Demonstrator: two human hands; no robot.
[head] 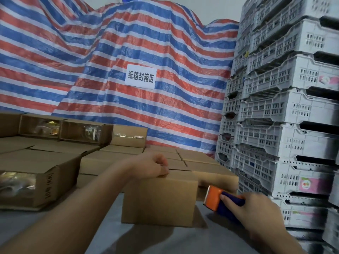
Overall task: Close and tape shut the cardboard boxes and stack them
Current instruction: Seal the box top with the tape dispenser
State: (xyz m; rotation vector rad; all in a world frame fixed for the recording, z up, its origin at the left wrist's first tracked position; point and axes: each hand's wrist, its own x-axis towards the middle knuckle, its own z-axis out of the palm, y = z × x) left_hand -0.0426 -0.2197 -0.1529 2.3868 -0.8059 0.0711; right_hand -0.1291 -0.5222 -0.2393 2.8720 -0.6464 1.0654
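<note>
A closed brown cardboard box stands on the grey floor right in front of me. My left hand rests on its top far edge with the fingers curled over that edge. Just right of the box, my right hand grips an orange and blue tape dispenser, whose orange end sits level with the box's right side. Whether tape touches the box I cannot tell. Behind it lie rows of closed boxes. At the left are stacked boxes with taped ends.
A tall stack of white plastic crates rises close on the right. A red, white and blue striped tarp with a white sign hangs across the back. Grey floor lies at my feet.
</note>
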